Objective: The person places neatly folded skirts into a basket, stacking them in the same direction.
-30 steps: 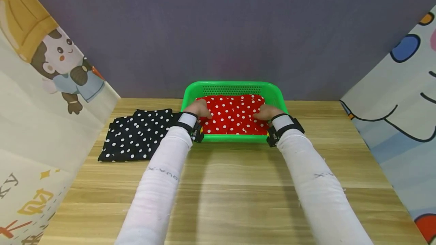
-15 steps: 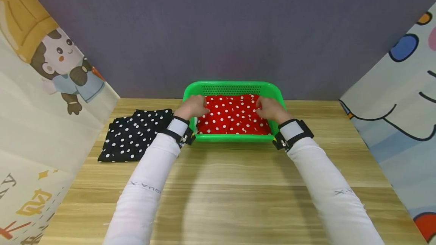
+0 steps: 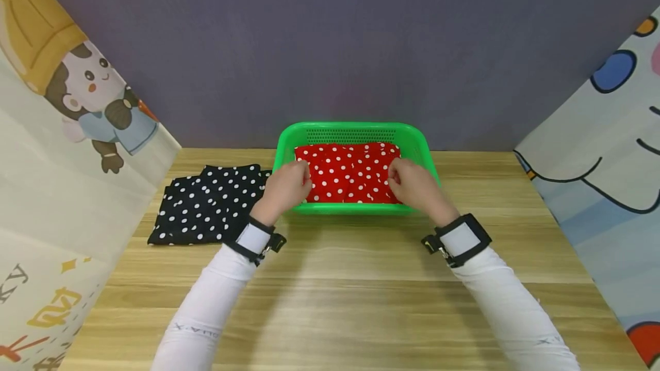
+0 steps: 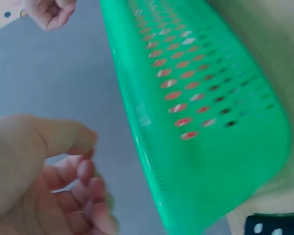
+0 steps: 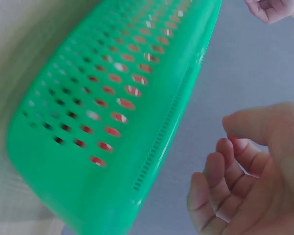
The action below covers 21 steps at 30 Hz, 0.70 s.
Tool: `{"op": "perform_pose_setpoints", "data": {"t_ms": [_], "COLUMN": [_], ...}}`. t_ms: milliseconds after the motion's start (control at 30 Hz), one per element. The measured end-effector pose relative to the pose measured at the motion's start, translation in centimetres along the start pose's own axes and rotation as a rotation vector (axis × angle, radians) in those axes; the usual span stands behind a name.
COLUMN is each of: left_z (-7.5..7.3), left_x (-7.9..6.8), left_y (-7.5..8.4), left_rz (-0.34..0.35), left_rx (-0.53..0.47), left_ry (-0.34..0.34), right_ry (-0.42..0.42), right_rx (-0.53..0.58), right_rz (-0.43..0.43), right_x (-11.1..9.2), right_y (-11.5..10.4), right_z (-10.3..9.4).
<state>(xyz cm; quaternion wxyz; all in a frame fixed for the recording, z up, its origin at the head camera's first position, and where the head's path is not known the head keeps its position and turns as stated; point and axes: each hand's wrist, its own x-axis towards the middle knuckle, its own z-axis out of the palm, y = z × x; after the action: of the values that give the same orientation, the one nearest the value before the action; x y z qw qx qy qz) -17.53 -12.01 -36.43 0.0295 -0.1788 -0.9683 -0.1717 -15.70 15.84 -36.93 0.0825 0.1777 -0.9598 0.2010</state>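
Note:
A red cloth with white dots (image 3: 350, 173) lies folded inside the green plastic basket (image 3: 356, 209). Over the basket's left front corner hovers my left hand (image 3: 285, 189), fingers loosely bent and holding nothing. My right hand (image 3: 419, 189) is in the same pose over the right front corner. The left wrist view shows the left hand (image 4: 54, 176) apart from the perforated basket wall (image 4: 152, 122). A gap likewise separates the right hand (image 5: 255, 171) from the basket (image 5: 112, 176) in the right wrist view.
Left of the basket, a black cloth with white dots (image 3: 206, 205) lies folded on the wooden table (image 3: 350, 296). A dark grey panel (image 3: 350, 44) stands behind the basket. Cartoon-printed walls flank the table on both sides.
Both hands have left the red cloth and drawn up out of the basket, back toward me. The cloth stays in the basket, and the black cloth has not moved.

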Motion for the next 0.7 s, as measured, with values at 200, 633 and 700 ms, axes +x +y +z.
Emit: {"op": "perform_pose_setpoints", "data": {"t_ms": [200,633,700], "left_z": [2.0,4.2,4.5], "left_x": [-3.3,-8.4,-8.8], "left_y": [0.0,-2.2,-3.0], "left_rz": [0.072,0.013,-0.014], "left_rx": [-0.008,-0.009,-0.011], "left_ry": [0.207,0.365,0.364], "right_ry": [0.104,0.134,0.131], "right_rx": [0.017,0.003,-0.004], "right_rz": [-0.012,-0.025,-0.029], "right_x": [-3.0,-7.5,-7.8], "right_y": [-0.5,-1.9,-1.8], "right_z": [1.7,4.7,5.2]}}
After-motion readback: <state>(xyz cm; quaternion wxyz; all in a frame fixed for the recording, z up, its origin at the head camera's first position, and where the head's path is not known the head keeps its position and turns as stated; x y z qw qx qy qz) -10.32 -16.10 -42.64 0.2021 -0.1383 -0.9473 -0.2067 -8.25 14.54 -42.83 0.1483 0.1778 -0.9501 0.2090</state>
